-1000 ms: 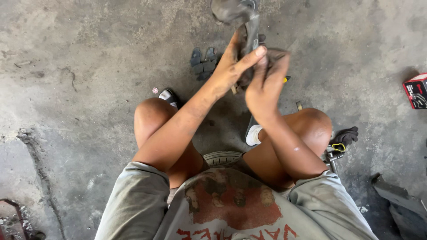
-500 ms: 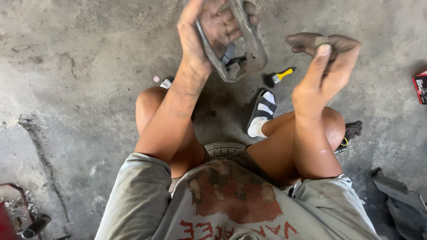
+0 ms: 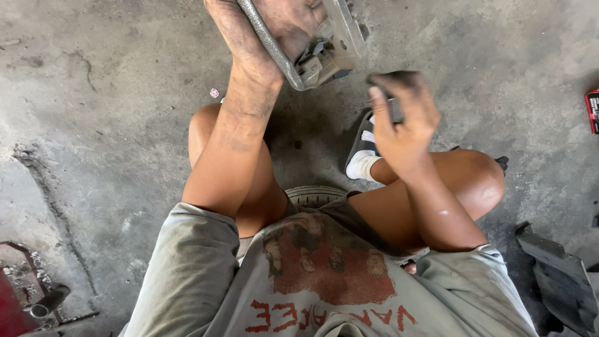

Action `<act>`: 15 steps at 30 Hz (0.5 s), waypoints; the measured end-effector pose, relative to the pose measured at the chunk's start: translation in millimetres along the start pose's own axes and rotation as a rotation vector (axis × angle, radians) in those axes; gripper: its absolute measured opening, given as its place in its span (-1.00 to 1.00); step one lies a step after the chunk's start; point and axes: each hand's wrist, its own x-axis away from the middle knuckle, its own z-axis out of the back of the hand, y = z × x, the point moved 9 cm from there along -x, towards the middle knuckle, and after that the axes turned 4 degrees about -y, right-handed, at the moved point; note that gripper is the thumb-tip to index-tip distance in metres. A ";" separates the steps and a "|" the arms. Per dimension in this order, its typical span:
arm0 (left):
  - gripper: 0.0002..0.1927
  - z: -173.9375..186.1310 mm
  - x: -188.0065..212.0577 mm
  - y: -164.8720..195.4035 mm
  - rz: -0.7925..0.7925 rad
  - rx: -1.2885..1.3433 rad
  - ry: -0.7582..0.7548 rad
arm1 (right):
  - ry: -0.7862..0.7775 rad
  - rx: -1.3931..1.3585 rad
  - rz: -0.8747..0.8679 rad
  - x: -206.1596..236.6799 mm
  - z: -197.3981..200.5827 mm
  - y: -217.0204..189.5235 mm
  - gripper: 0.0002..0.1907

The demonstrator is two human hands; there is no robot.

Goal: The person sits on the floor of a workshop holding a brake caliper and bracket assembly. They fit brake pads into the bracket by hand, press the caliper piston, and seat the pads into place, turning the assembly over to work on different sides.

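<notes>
My left hand (image 3: 262, 31) is raised at the top of the view and grips a grey metal brake caliper part (image 3: 331, 47), its bracket edge running diagonally under my palm. My right hand (image 3: 402, 118) hovers just below and to the right of the part, greasy fingers loosely curled and apart. It looks empty, though its blurred fingertips leave that uncertain. I sit low over a concrete floor (image 3: 112, 112) with both knees bent.
A small tyre (image 3: 315, 195) lies under me between my legs. My sandalled foot with a white sock (image 3: 365, 156) rests ahead. A red box (image 3: 593, 111) sits at the right edge, dark plastic pieces (image 3: 558, 281) at lower right, a rusty red tool (image 3: 31, 299) at lower left.
My left hand has lifted the metal part higher and closer to the camera. My right hand has dropped from the upper right toward the middle, below the part.
</notes>
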 end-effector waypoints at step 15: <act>-0.17 -26.7 8.7 -16.2 -0.027 -0.248 -0.156 | -0.204 0.087 0.133 -14.4 -44.0 -19.8 -0.55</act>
